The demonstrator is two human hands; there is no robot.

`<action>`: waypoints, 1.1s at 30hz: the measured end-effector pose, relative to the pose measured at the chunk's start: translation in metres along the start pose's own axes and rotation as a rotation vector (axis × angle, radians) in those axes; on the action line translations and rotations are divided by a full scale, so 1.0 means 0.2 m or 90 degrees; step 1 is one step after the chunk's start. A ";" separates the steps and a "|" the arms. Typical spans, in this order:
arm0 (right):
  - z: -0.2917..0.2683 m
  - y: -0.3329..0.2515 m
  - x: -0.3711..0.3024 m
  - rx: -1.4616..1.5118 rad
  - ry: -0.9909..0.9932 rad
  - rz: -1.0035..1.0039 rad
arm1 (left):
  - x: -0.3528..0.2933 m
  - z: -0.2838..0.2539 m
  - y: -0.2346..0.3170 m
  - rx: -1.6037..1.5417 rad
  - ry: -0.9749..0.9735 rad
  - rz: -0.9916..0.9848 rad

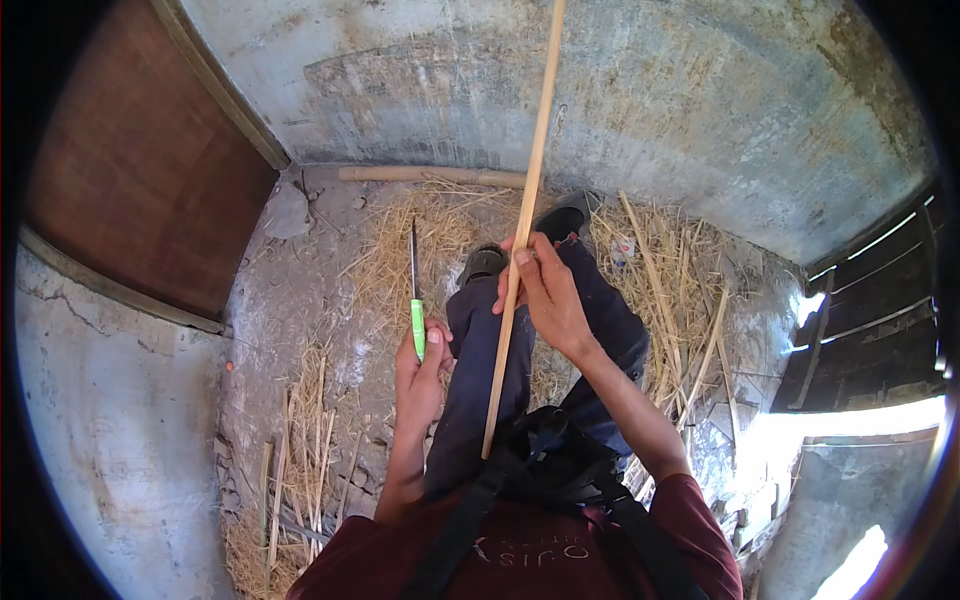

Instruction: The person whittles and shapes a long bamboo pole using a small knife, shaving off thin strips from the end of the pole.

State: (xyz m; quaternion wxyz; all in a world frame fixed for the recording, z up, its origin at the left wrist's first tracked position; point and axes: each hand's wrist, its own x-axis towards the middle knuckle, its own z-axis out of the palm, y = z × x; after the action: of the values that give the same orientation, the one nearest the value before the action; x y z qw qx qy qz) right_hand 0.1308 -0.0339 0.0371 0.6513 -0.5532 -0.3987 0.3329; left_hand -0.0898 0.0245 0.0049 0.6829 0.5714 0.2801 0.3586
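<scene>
My left hand (421, 365) is closed around the green handle of a knife (418, 322). Its narrow dark blade points away from me, up over the straw. In my right hand (545, 290) is a long, thin bamboo strip (538, 150), pinched between thumb and fingers. The strip runs from near my lap up past the top edge of the view, slightly tilted to the right at its far end. Knife and strip are apart, with my left leg between them. Part of the right fingers is hidden behind the strip.
Loose shavings (400, 250) and split bamboo strips (655, 270) litter the dirt floor on both sides of my legs. A bamboo pole (430, 174) lies along the foot of the stained concrete wall (430, 100). A brown panel (140, 150) stands at the left, dark slats (860, 340) at the right.
</scene>
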 end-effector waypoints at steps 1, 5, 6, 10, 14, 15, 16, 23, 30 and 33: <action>-0.01 0.00 0.00 0.011 0.007 0.004 | -0.01 -0.01 -0.02 -0.002 0.009 -0.005; -0.07 -0.07 0.13 0.033 0.092 -0.068 | -0.01 -0.02 -0.04 -0.024 0.063 0.011; -0.10 -0.12 0.17 0.032 0.109 -0.088 | -0.01 -0.03 -0.03 -0.006 0.063 0.026; -0.21 -0.33 0.26 -0.001 0.174 -0.173 | -0.01 -0.07 0.01 0.019 0.109 0.053; -0.39 -0.50 0.24 -0.084 0.248 -0.247 | -0.02 -0.11 0.01 0.042 0.098 0.102; -0.43 -0.50 0.21 -0.095 0.258 -0.236 | -0.03 -0.12 0.01 0.036 0.094 0.099; -0.48 -0.50 0.16 -0.109 0.270 -0.227 | -0.03 -0.11 0.01 0.026 0.087 0.096; -0.62 -0.21 -0.33 -0.422 0.353 -0.111 | -0.02 -0.01 0.04 -0.040 0.024 0.115; -0.44 -0.05 -0.71 -0.486 0.266 -0.031 | 0.37 0.38 0.05 0.040 -0.066 0.138; -0.42 -0.02 -0.79 -0.508 0.275 -0.020 | 0.50 0.57 -0.03 0.006 -0.128 0.073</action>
State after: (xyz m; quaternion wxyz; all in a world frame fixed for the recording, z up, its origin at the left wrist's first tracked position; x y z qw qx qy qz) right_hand 0.1321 -0.2115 0.0116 0.4606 -0.8116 -0.3588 0.0201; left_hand 0.0606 0.0379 0.0239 0.6834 0.6225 0.1789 0.3369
